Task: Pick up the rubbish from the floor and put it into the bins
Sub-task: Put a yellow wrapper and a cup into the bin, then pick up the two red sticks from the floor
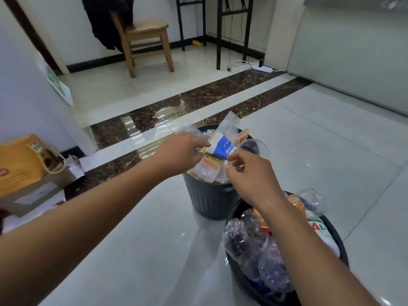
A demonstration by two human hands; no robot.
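Two dark grey bins stand on the tiled floor. The far bin (209, 199) is heaped with wrappers, among them a blue and white packet (221, 147) and a clear plastic cup (257, 147). The near bin (337, 237) holds crushed clear plastic bottles (260, 257). My left hand (181, 151) reaches over the far bin, its fingertips on the left edge of the blue and white packet. My right hand (251, 173) is beside it, fingers curled and pinching at the cup's rim and the packet's lower corner.
A yellow paper bag (24, 162) sits on cardboard boxes at the left wall. Behind are a wooden chair (145, 38) with a dark jacket, black table legs (218, 34), a power strip (262, 68) with cables, and a yellow item (197, 43) by the skirting.
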